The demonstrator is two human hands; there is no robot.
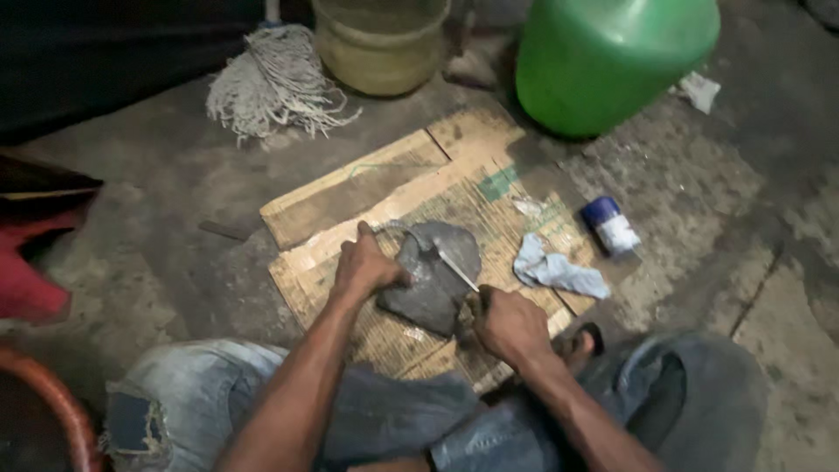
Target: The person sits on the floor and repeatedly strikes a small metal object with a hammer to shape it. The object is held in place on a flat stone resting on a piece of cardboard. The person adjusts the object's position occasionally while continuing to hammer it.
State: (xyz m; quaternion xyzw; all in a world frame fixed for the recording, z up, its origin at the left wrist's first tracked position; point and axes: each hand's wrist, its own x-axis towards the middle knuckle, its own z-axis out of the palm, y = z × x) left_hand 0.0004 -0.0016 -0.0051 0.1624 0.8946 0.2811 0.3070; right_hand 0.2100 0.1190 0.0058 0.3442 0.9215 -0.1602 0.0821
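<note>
A dark grey, flat, rounded piece [441,280] lies on a flattened sheet of cardboard [367,188] on the floor. My left hand [367,265] presses on its left edge and holds it down. My right hand [507,323] grips the handle of a thin metal tool [456,269] whose tip rests on top of the grey piece. My knees in blue jeans frame the bottom of the view.
A crumpled light-blue rag [558,271] and a small blue-and-white can [611,227] lie right of the piece. A green plastic container [612,61], a tan bucket [380,44] and a mop head [275,79] stand behind. A red object [31,253] sits at left.
</note>
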